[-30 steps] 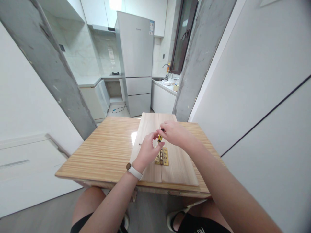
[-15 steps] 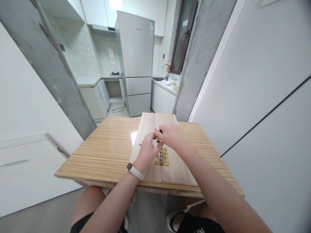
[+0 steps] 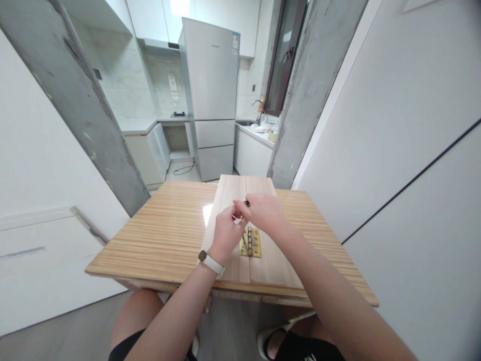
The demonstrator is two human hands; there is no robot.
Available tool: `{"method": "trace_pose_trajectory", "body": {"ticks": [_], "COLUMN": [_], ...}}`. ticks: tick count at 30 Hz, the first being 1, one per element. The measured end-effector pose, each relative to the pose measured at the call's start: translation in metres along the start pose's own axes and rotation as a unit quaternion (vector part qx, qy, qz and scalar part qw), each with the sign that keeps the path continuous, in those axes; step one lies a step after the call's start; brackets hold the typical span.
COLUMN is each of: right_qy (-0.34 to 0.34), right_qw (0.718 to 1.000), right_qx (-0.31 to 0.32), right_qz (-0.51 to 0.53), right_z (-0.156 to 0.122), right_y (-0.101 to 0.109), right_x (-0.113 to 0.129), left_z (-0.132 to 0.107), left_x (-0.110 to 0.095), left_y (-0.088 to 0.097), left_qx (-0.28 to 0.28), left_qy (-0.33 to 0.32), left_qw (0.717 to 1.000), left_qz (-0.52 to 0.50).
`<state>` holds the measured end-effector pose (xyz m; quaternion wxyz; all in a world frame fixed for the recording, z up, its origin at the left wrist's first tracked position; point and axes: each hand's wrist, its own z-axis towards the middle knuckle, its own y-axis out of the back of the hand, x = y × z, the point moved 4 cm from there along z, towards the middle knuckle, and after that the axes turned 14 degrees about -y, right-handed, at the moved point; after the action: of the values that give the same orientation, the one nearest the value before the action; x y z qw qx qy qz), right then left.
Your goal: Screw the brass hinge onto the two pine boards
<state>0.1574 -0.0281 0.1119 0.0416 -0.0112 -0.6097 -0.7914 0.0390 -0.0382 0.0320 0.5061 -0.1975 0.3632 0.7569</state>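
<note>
Both hands meet above two pale wooden boards (image 3: 235,188) lying side by side. My right hand (image 3: 265,209) is closed around a small black-and-yellow tool (image 3: 246,203); only bits of it show, so its exact kind is unclear. My left hand (image 3: 228,230), with a watch on the wrist, has its fingers closed at the same tool's lower part. Just below the hands, a brass hinge (image 3: 250,242) lies opened flat across the seam between the boards. Loose dark bits, perhaps screws, appear on its left leaf.
The boards rest on a striped wooden table (image 3: 161,225). Beyond it stand a grey fridge (image 3: 212,75) and a sink counter (image 3: 255,131). A white panel (image 3: 394,150) rises at the right, and my knees are under the near edge.
My fingers have closed in further over the tool, hiding most of its yellow part. My left hand has shifted slightly, and a small screw-like piece on the left board is now out of sight.
</note>
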Motion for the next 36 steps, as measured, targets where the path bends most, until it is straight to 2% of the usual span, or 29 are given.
{"method": "trace_pose_trajectory", "body": {"ticks": [4,9,19,25,36], "right_qy": [0.038,0.103,0.162,0.146,0.135], "right_qw": [0.998,0.984,0.957,0.961,0.980], "right_qx": [0.014,0.049,0.122,0.099,0.068], "right_qz": [0.041,0.137,0.208,0.211,0.130], "right_z": [-0.001,-0.001,-0.001,0.004,0.007], "right_y": [0.010,0.020,0.022,0.015,0.008], "right_x": [-0.006,-0.015,-0.017,-0.019,-0.020], "left_z": [0.001,0.002,0.005,0.003,0.002], "left_x": [-0.001,-0.003,0.009,0.015,0.013], "left_y": [-0.001,-0.003,-0.006,-0.007,-0.008], "left_qx": [-0.008,0.021,0.076,0.085,0.094], "left_qy": [-0.005,-0.017,-0.031,-0.027,-0.037], "left_qw": [1.000,0.999,0.996,0.996,0.994], "left_qz": [-0.024,-0.036,-0.032,-0.024,-0.040]}}
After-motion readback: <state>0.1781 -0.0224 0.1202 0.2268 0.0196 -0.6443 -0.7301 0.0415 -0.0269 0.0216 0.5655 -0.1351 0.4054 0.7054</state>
